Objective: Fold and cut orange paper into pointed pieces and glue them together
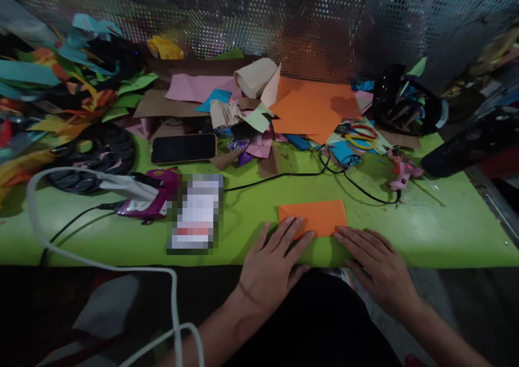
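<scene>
A folded piece of orange paper (314,215) lies flat near the front edge of the green table. My left hand (273,261) rests on its lower left part, fingers stretched out and spread. At the paper's lower right corner, the fingertips of my right hand (375,259) touch the edge, with the fingers extended side by side. Neither hand grips anything. To the left of my left hand lies a phone with a lit, blurred screen (197,213).
Behind lie a dark phone (184,148), paper scraps and a large orange sheet (312,107). A pink glue gun (403,173), red-and-yellow-handled tool (360,135) and dark bottle (466,142) stand right. A purple power strip (141,207) and white cable (101,266) occupy the left.
</scene>
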{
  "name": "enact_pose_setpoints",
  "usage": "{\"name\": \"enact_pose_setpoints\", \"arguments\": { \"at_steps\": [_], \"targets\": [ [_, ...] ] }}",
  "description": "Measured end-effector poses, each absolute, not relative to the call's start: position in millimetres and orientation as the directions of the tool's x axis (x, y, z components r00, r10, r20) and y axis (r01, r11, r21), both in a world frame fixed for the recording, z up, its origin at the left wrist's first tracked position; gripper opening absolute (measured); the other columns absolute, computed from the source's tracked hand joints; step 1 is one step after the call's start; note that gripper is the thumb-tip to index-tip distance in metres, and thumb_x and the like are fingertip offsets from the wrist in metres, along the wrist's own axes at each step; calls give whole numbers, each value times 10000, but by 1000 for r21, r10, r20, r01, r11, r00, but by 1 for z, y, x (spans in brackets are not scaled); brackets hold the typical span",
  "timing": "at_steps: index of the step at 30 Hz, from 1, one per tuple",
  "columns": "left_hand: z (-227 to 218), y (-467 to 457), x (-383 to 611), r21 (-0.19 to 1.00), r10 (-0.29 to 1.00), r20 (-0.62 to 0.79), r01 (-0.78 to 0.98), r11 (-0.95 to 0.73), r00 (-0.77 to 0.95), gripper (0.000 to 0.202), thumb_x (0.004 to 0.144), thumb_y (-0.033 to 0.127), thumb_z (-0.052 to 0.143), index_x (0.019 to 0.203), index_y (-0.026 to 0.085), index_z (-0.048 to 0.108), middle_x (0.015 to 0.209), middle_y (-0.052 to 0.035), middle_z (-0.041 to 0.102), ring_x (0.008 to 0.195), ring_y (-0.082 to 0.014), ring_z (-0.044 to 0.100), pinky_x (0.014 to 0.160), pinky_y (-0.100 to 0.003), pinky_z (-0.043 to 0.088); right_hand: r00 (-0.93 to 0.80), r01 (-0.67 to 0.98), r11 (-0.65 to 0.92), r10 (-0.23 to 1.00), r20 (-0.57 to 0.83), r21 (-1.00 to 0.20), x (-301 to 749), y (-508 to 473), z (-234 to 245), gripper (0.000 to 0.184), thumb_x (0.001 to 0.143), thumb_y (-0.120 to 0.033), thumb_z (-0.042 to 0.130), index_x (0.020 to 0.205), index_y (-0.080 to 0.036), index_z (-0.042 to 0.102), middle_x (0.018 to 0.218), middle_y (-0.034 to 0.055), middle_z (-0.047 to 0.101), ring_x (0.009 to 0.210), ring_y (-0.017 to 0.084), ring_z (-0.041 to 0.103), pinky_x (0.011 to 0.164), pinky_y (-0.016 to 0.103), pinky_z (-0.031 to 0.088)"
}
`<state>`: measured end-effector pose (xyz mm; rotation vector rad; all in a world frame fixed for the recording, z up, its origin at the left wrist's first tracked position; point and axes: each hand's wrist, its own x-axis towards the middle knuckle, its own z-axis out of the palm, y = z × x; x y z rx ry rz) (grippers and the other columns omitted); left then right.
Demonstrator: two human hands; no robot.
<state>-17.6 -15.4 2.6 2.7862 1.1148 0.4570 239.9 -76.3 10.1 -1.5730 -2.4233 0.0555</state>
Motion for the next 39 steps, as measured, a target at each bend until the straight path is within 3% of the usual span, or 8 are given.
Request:
{"name": "enact_pose_setpoints", "arguments": {
  "at_steps": [9,15,18,22,29,31,34,39],
  "targets": [
    [6,-26,-52,177,702,316,687,-705,638,465,973,291,512,1434,238,480,1456,-31,553,1330,-232,519,1185,-472,251,-366,893,417,892,264,-171,240,-70,14,383,968,-192,529,1348,-243,543,1326,49,666,1163,210,641,986,427,423],
    [10,-13,-30,188,706,364,695,-694,607,314,962,320,525,1216,189,655,1375,-81,622,1264,-271,554,1155,-484,281,-337,867,429,879,336,-253,235,-58,13,249,965,-201,547,1196,-226,636,1166,60,736,1039,212,668,888,400,465],
    [16,-1,-9,185,644,295,619,-763,705,423,956,346,544,1350,192,559,1441,-84,562,1305,-257,509,1154,-471,297,-290,871,389,900,326,-298,233,-58,10,270,960,-197,550,1214,-240,631,1157,60,730,1041,222,657,877,409,476],
    [17,6,5,189,622,219,592,-783,752,473,946,410,559,1380,226,527,1405,-84,581,1258,-252,529,1114,-472,334,-229,838,359,915,333,-410,238,-56,11,267,947,-188,563,1194,-262,632,1155,57,720,1067,221,643,904,403,491],
    [8,4,-8,146,576,248,558,-817,779,748,793,617,675,1390,195,521,1336,-115,616,1173,-275,547,1073,-463,321,-152,776,315,934,322,-547,251,-38,20,432,869,-106,549,1271,-258,595,1287,78,640,1205,228,573,1018,416,468],
    [2,2,-11,101,535,295,531,-842,792,659,818,552,690,1359,201,552,1303,-98,643,1143,-255,564,1050,-434,331,-160,744,317,939,303,-589,250,-33,21,475,846,-77,524,1278,-262,595,1301,75,631,1231,226,557,1047,423,451],
    [-6,-3,-14,28,442,429,478,-878,788,349,933,304,615,1275,235,618,1210,-45,707,1079,-200,599,1028,-393,330,-163,667,309,949,271,-678,248,-27,20,470,853,-92,516,1276,-276,608,1293,62,642,1243,224,553,1077,434,425],
    [-6,-7,-19,66,363,572,400,-914,736,229,963,177,533,1081,256,712,1091,-10,761,992,-178,654,977,-373,377,-107,412,174,984,142,-894,248,-26,27,312,930,-330,575,1223,-277,666,1269,59,673,1196,245,589,1052,429,434]
  ]
}}
